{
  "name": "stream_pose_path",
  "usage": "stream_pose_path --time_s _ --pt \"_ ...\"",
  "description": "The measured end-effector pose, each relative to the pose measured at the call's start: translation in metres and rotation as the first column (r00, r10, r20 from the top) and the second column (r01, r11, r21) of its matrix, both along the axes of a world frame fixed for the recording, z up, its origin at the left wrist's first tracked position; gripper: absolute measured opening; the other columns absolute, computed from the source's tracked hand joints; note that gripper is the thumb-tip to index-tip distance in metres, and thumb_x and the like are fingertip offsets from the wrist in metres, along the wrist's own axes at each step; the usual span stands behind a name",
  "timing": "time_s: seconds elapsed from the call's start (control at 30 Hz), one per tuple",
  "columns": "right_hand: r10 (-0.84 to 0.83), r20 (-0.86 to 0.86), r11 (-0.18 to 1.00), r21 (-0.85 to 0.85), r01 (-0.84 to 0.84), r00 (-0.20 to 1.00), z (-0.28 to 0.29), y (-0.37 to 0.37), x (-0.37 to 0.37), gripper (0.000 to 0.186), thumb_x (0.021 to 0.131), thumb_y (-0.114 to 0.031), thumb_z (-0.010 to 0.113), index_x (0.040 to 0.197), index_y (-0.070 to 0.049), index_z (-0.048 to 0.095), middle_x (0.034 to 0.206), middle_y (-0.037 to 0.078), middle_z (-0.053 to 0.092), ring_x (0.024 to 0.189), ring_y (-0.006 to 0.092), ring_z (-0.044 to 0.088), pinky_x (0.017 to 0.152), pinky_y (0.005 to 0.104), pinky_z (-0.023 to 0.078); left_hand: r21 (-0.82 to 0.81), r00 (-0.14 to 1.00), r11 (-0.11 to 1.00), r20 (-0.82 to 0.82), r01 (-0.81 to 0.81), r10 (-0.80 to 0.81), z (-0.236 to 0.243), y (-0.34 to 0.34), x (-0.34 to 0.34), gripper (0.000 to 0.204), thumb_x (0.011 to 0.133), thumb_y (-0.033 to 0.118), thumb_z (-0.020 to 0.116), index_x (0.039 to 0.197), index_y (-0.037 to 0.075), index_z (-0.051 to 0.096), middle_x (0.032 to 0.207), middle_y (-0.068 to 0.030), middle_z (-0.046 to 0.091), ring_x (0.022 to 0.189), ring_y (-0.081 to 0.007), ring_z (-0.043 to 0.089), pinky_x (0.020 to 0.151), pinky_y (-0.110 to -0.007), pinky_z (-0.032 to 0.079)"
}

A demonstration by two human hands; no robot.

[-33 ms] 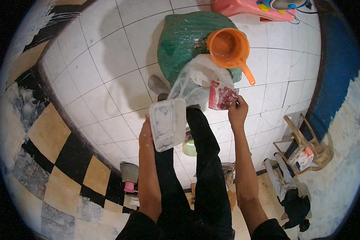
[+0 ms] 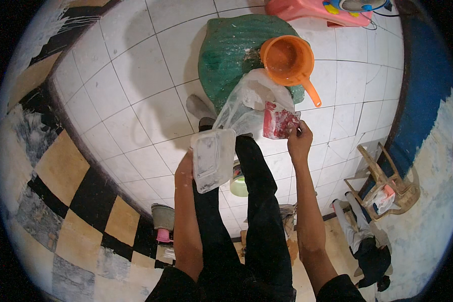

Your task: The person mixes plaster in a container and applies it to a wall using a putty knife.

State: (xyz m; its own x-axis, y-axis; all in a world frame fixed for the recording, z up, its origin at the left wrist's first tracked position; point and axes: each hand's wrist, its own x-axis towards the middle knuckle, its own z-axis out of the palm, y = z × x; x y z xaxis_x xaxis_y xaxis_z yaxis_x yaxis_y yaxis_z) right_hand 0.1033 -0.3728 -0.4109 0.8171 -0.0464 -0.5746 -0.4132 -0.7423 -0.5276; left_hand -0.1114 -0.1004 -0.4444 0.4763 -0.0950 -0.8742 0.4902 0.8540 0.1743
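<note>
My left hand (image 2: 185, 165) is closed on the edge of a translucent white rectangular plastic container (image 2: 214, 160), smeared with whitish residue; most of its fingers are hidden behind it. In my right hand (image 2: 300, 138), thumb and fingers pinch a flat red putty spreader (image 2: 280, 121) coated with white paste. Just beyond the spreader, a clear plastic bag (image 2: 261, 90) of white powder lies over the near side of a green stool (image 2: 226, 55). On that stool's right side stands an orange dipper (image 2: 288, 61), its handle pointing toward me.
White floor tiles (image 2: 146, 116) surround the stool. A worn plastic chair (image 2: 400, 189) is by the right wall, with another person (image 2: 370, 251) near it. To the left are a checkered wall (image 2: 80, 211) and a grey bucket (image 2: 162, 216). A pink plastic piece (image 2: 307, 10) and a fan (image 2: 360, 5) stand far off.
The container in my left hand has shifted slightly toward me and right. My right hand and the spreader have hardly moved.
</note>
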Motion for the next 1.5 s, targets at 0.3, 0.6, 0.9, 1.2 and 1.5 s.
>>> stream_pose_path --time_s 0.3,0.6,0.9,1.2,1.5 --pt "-0.120 0.084 0.982 0.156 0.106 0.989 -0.017 -0.009 -0.020 0.011 0.091 -0.006 0.052 0.094 0.003 0.057 0.077 0.006 0.059 0.068 0.0120 0.053 0.056 0.0263 0.044 0.035 0.907 0.912 0.131 -0.408 0.400 -0.026 -0.003 0.034 0.090 0.081 0.070 0.047 0.141 0.005 0.034 0.137 -0.0142 0.045 0.124 -0.0317 0.045 0.103 -0.044 0.040" --pt "-0.449 -0.216 0.783 0.373 0.498 0.867 0.002 -0.016 -0.008 0.013 0.094 -0.017 0.056 0.092 -0.004 0.058 0.073 -0.002 0.054 0.057 0.0035 0.042 0.048 0.0199 0.032 0.048 0.894 0.897 -0.074 -0.440 0.442 0.003 0.044 0.037 0.085 0.084 0.071 0.040 0.137 0.005 0.039 0.132 -0.0162 0.048 0.116 -0.0320 0.051 0.099 -0.046 0.045" --pt "-0.515 -0.205 0.757 0.348 0.554 0.832 0.013 -0.020 -0.015 0.010 0.093 -0.013 0.057 0.092 -0.004 0.060 0.070 -0.002 0.055 0.056 0.0048 0.041 0.050 0.0214 0.033 0.159 0.953 0.964 0.250 -0.213 0.169 -0.004 0.117 0.113 0.074 0.089 0.062 0.047 0.131 0.001 0.047 0.119 -0.0133 0.058 0.112 -0.0261 0.054 0.093 -0.041 0.048" --pt "-0.516 -0.201 0.714 0.436 0.548 0.833 0.024 -0.014 -0.030 0.021 0.092 -0.023 0.061 0.094 -0.002 0.059 0.072 -0.002 0.053 0.058 0.0035 0.040 0.051 0.0201 0.032 0.776 0.927 0.604 0.069 0.183 -0.369 -0.055 0.083 0.307 0.052 0.090 0.041 0.062 0.116 -0.004 0.062 0.095 -0.0105 0.068 0.082 -0.0164 0.062 0.075 -0.030 0.049" --pt "-0.517 -0.206 0.706 0.446 0.550 0.831 0.038 -0.006 -0.024 0.024 0.093 -0.020 0.059 0.104 0.002 0.059 0.087 0.004 0.059 0.073 0.0094 0.055 0.065 0.0238 0.046 0.989 0.986 0.146 0.043 -0.019 -0.159 -0.080 0.046 0.288 0.050 0.083 0.041 0.070 0.106 -0.003 0.065 0.091 -0.0108 0.065 0.081 -0.0207 0.060 0.077 -0.031 0.047"
